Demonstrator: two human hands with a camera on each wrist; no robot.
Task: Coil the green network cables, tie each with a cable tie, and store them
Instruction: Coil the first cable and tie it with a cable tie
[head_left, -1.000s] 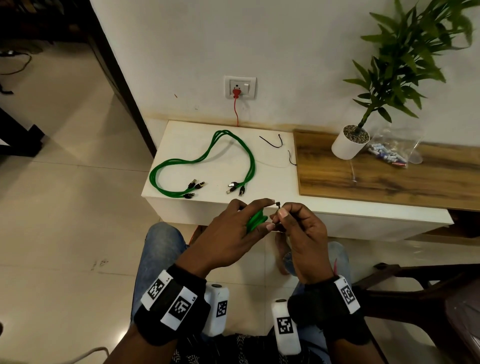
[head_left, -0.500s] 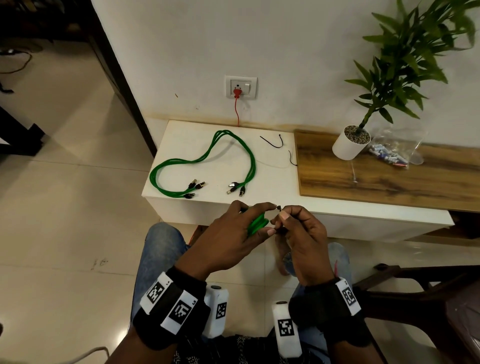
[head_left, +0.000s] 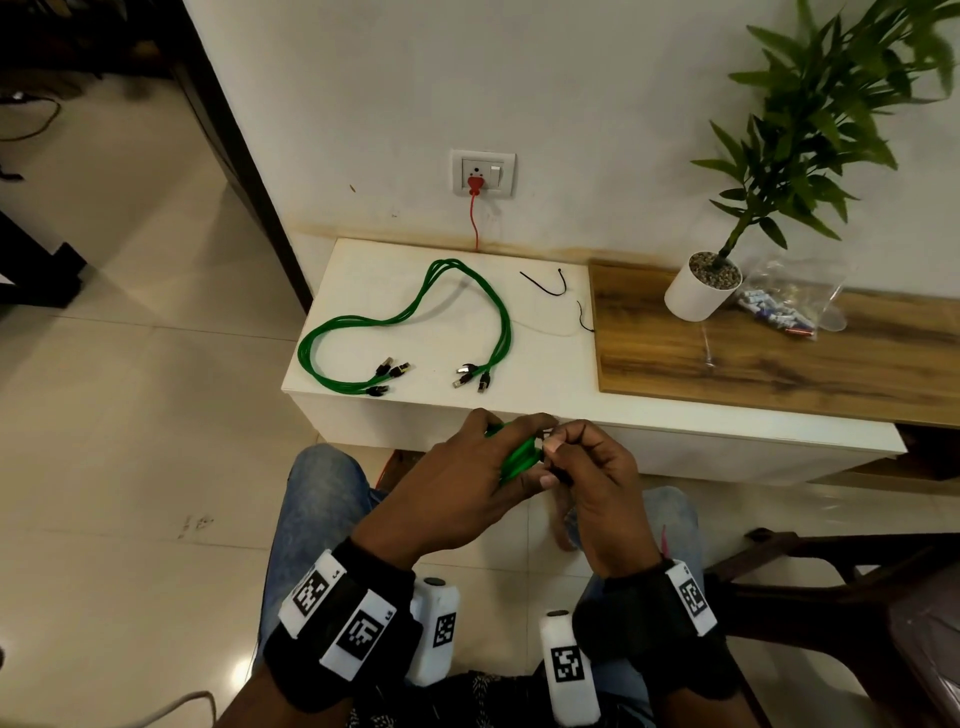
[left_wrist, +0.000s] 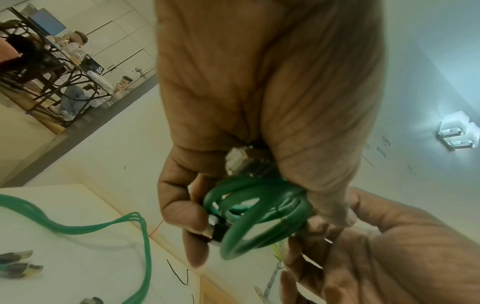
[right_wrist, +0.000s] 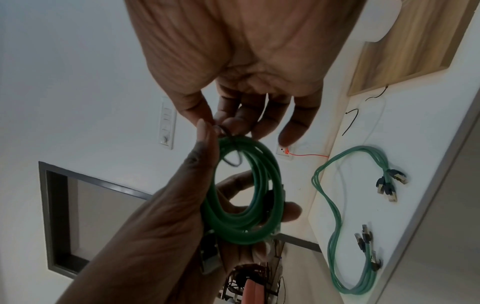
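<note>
My left hand (head_left: 522, 453) grips a small coil of green network cable (head_left: 517, 460) above my lap, just in front of the white table (head_left: 545, 395). The right hand (head_left: 557, 446) pinches a thin black cable tie (right_wrist: 224, 130) at the top of the coil (right_wrist: 244, 195). In the left wrist view the coil (left_wrist: 259, 211) shows its plugs tucked under my fingers. Several loose green cables (head_left: 405, 318) lie in a curve on the table. Two spare black cable ties (head_left: 545, 283) lie beyond them.
A wooden board (head_left: 779, 353) covers the table's right part and carries a potted plant (head_left: 701, 286) and a clear plastic bag (head_left: 784, 306). A red cord hangs from the wall socket (head_left: 483, 174). A dark wooden chair (head_left: 831, 582) stands at my right.
My right fingers have closed in against the coil. The tie's end that poked up between the hands is now mostly hidden. The coil stays in my left hand.
</note>
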